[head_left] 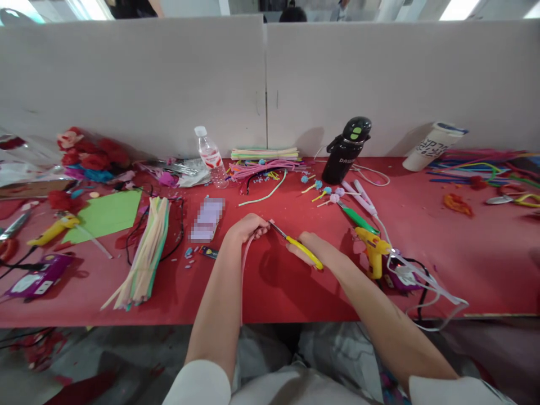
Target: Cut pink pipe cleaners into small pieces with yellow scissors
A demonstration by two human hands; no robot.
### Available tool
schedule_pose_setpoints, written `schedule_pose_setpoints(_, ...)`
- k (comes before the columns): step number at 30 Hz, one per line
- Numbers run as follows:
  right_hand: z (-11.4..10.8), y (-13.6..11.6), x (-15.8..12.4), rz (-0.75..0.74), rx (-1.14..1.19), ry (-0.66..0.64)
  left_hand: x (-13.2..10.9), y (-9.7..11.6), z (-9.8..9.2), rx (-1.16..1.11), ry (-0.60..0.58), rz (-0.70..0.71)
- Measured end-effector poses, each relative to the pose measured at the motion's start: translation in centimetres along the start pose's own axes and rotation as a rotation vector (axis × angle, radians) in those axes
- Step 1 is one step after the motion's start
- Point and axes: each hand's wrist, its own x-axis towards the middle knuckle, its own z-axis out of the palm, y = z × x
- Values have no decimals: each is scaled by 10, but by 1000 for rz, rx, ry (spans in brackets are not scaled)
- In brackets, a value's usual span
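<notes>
Near the middle of the red table, my left hand pinches a pale pink pipe cleaner, whose long end hangs down past the table's front edge. A small pink bit shows at my left fingertips. My right hand is wrapped round the yellow handles of a pair of scissors. The scissor blades point up and left and reach the pink bit by my left fingers. Whether the blades are closed on it, I cannot tell.
Left are a bundle of pipe cleaners, a phone and a plastic bottle. Right are a yellow glue gun with cords, a green-handled tool and a black flask. Small pompom sticks lie behind my hands.
</notes>
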Motion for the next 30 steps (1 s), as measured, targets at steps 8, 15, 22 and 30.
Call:
schedule_pose_setpoints(8, 9, 8, 12, 24, 32, 26, -1, 0, 0, -34, -4, 1)
schedule_pose_setpoints(15, 15, 14, 15, -14, 66, 80, -4, 2, 1, -35, -2, 9)
schedule_pose_setpoints(22, 5, 11, 5, -22, 130, -9, -6, 2, 3, -15, -7, 33)
schedule_pose_setpoints(30, 8, 11, 8, -37, 107, 37, -2, -1, 0, -72, -2, -14)
